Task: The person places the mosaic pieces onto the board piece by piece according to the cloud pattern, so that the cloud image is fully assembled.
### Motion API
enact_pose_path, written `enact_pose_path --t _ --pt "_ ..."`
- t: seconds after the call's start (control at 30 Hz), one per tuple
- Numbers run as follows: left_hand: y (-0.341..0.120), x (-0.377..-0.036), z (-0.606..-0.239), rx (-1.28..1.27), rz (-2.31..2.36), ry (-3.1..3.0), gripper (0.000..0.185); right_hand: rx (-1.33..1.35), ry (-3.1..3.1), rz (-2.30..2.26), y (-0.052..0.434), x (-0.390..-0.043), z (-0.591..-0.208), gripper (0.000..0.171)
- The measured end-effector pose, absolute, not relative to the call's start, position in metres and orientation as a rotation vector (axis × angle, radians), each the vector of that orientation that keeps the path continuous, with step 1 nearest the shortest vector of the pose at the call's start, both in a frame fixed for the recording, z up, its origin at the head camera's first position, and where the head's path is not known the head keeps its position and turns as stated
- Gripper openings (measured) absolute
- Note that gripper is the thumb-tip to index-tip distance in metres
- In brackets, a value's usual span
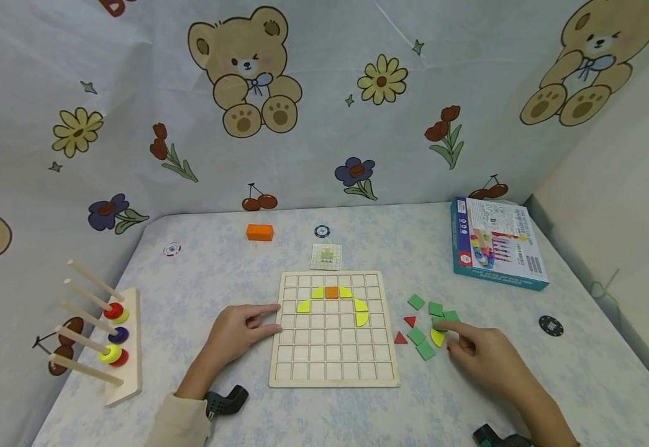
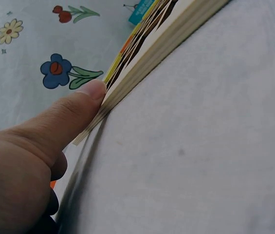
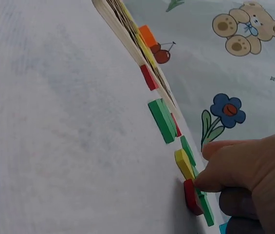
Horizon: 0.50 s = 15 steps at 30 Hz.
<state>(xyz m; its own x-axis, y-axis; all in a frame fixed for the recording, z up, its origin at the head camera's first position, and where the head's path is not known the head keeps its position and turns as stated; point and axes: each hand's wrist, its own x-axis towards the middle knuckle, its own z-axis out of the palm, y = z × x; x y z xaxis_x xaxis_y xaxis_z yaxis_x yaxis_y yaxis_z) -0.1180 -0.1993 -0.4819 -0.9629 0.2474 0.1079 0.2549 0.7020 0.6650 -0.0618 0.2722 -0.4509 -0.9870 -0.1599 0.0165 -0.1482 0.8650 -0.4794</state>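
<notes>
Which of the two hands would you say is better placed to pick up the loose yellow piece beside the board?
Probably the right hand: its fingertips rest at the yellow piece among the green tiles. The left hand lies across the wooden board, its index finger against the board's left edge.

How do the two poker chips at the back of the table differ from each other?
The white poker chip lies far left near the table edge; the dark poker chip lies mid-table, behind the pattern card. One is white with red marks, the other dark with white marks. Both lie flat, untouched.
</notes>
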Motion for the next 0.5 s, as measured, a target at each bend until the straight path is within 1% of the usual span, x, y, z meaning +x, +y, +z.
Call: enact_pose_path --t 0.1,0.2,0.33,0.5 --pt "-0.2 -0.118 -0.482 -0.423 -1.133 -2.887 0.042 -0.36 2.995 -0.698 0.271 -0.067 -0.447 0.034" --pt "-0.2 -0.118 -0.482 -0.425 -1.128 -2.887 0.043 -0.443 2.972 -0.608 0.27 -0.073 -0.442 0.033" --pt "-0.2 -0.117 -0.482 -0.436 -1.138 -2.887 0.043 -0.483 2.921 -0.517 0.268 -0.078 -0.437 0.028" --pt "-0.2 -0.118 -0.481 -0.433 -1.155 -2.893 0.043 -0.527 2.913 -0.473 0.269 -0.083 -0.434 0.028"
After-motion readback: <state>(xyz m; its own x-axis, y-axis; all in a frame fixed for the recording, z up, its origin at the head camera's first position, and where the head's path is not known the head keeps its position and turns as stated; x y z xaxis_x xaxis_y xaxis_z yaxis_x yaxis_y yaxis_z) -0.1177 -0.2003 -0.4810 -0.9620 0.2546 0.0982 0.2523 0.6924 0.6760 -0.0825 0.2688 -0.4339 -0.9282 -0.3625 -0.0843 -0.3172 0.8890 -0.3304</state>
